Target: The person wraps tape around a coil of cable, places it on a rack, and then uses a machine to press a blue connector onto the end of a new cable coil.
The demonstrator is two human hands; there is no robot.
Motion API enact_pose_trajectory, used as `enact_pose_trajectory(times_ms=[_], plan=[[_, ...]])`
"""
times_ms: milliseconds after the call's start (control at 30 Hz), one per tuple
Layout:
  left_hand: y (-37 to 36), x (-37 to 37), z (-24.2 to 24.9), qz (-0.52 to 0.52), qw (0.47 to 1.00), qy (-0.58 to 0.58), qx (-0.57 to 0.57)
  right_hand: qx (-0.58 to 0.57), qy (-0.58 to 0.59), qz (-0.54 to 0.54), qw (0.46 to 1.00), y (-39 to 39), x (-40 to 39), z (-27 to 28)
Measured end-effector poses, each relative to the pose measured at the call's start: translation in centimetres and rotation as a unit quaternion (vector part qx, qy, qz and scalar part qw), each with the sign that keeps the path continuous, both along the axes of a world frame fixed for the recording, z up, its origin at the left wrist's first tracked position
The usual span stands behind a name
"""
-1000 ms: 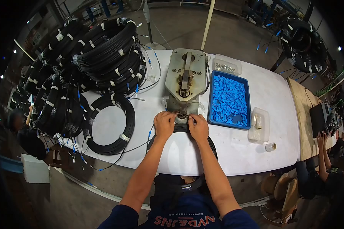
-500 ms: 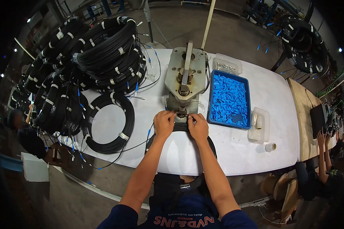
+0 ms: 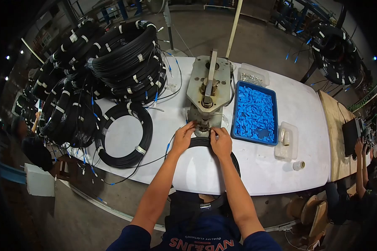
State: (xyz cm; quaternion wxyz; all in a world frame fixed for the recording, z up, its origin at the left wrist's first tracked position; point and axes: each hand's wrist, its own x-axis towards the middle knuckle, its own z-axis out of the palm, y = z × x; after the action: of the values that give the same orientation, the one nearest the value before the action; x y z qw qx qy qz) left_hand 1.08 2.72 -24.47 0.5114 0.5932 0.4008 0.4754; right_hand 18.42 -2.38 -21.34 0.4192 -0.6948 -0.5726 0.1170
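Before you, the white table (image 3: 264, 171) carries stacked black cable coils (image 3: 125, 62) at upper left, a single coil (image 3: 145, 129) lower, the metal press (image 3: 203, 85) at centre, and, right of centre, a blue tray (image 3: 237, 136), two clear containers (image 3: 292, 154) (image 3: 262, 75) and a small roll (image 3: 298, 165).

The press (image 3: 210, 85) looks like dull worn metal, the cable coil (image 3: 143, 142) smooth black plastic, slightly glossy.

Metal press (image 3: 197, 90) standing on white table (image 3: 303, 115); black cable coil (image 3: 200, 142) at its base.
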Motion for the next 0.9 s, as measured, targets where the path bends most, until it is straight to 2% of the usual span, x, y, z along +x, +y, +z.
enact_pose_trajectory(times_ms=[67, 200, 267, 300, 367, 633, 800, 867, 900], plan=[[0.1, -0.2, -0.1, 0.015, 0.998, -0.015, -0.064, -0.001, 0.0, 0.0, 1.0, 0.0, 0.1, 0.1], [0.1, -0.2, 0.4, 0.011, 0.999, 0.005, -0.049, -0.013, 0.005, -0.004, 1.0, 0.1, 0.0, 0.0], [-0.6, 0.0, 2.3, 0.012, 0.987, 0.151, -0.051, -0.015, 0.006, -0.006, 1.0, 0.1, 0.0, 0.0], [-0.6, 0.3, 2.2, 0.011, 0.987, 0.151, -0.051, -0.014, 0.008, -0.005, 1.0, 0.1, 0.0, 0.1], [-0.7, 1.0, 2.2, 0.075, 0.974, 0.2, 0.076, -0.014, 0.011, -0.005, 1.0, 0.1, 0.0, 0.2], [-0.5, 1.1, 1.6, 0.105, 0.966, 0.219, 0.086, 0.027, 0.045, -0.008, 0.999, 0.2, 0.3, -0.6], [-0.4, 1.0, 1.1, 0.109, 0.966, 0.212, 0.102, 0.002, 0.09, 0.015, 0.996, 0.0, 0.9, -0.9], [-0.4, 0.9, 1.3, 0.062, 0.983, 0.172, -0.017, 0.011, 0.094, 0.015, 0.995, 0.0, 0.9, -0.9], [-0.3, 0.9, 0.9, 0.06, 0.983, 0.172, -0.017, 0.021, 0.09, 0.018, 0.996, 0.0, 1.0, -1.0]])
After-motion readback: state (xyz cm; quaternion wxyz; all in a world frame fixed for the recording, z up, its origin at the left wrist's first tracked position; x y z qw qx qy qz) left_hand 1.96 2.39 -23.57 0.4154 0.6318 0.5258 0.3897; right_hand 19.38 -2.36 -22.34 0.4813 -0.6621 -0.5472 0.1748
